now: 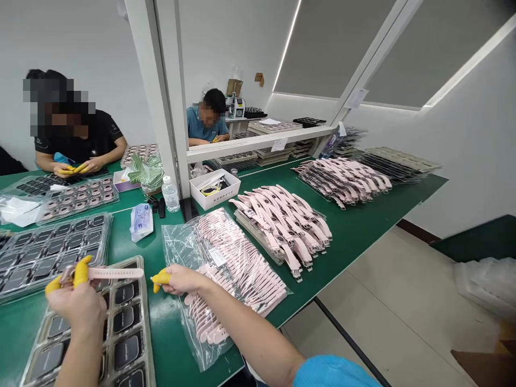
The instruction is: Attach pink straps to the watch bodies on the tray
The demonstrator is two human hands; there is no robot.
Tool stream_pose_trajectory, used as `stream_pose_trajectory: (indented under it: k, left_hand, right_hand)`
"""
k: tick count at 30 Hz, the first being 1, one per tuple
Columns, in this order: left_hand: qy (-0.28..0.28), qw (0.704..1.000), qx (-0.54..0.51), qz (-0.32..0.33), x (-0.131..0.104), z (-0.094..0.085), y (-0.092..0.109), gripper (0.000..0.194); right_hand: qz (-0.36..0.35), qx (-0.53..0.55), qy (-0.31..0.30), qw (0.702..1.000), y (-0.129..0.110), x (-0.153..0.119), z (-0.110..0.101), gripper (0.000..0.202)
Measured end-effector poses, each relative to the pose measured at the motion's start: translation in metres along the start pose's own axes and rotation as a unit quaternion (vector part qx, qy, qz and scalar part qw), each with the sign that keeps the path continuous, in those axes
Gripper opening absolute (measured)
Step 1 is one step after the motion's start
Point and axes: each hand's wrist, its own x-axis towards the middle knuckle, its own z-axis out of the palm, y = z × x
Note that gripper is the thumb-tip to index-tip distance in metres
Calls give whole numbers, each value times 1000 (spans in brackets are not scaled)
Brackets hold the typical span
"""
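My left hand, with yellow finger covers, grips one end of a pink watch strap above a tray of dark square watch faces. The strap's holed length points right, toward my right hand. That hand also wears yellow finger covers; its fingertips are pressed together just beyond the strap's tip, and whatever they may hold is too small to make out. Beside my right forearm lies a clear plastic bag with many pink straps. Part of the left hand's grip is hidden by its fingers.
Stacked trays with pink watches lie right of the bag, more behind. A white box, a bottle and a tissue pack stand by the white post. Two people sit across the green table.
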Motion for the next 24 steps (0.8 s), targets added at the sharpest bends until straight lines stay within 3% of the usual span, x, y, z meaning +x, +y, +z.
stream_pose_trajectory:
  k: [2,3,6,8,10,12,14,19,24]
  left_hand:
    - [28,999,-9,-41,3,-6,-2,55]
    - [-9,997,-13,-71,-2,-7,-1,51]
    - [-222,966,13,-133,-33,4,0,42]
    - [-351,930,58,-89,-55,17,-6,37]
    - [-432,896,103,19,-69,26,-14,35]
    - [-468,865,139,117,-76,28,-20,42]
    - [-489,840,159,173,-76,23,-22,49]
    - [-523,810,165,208,-70,14,-17,54]
    - [-514,817,162,203,-72,17,-15,46]
  right_hand:
    - [-2,2,-3,1000,2,4,-2,36]
    - [-5,3,-2,1000,4,7,-2,34]
    - [-47,5,59,997,11,13,1,33]
    - [-51,16,58,997,16,15,4,33]
    - [-46,18,36,998,19,14,6,34]
    - [-50,27,26,998,20,12,7,35]
    - [-52,31,17,998,19,8,7,34]
    - [-38,50,-19,998,17,3,8,34]
    - [-28,98,-4,995,15,3,10,37]
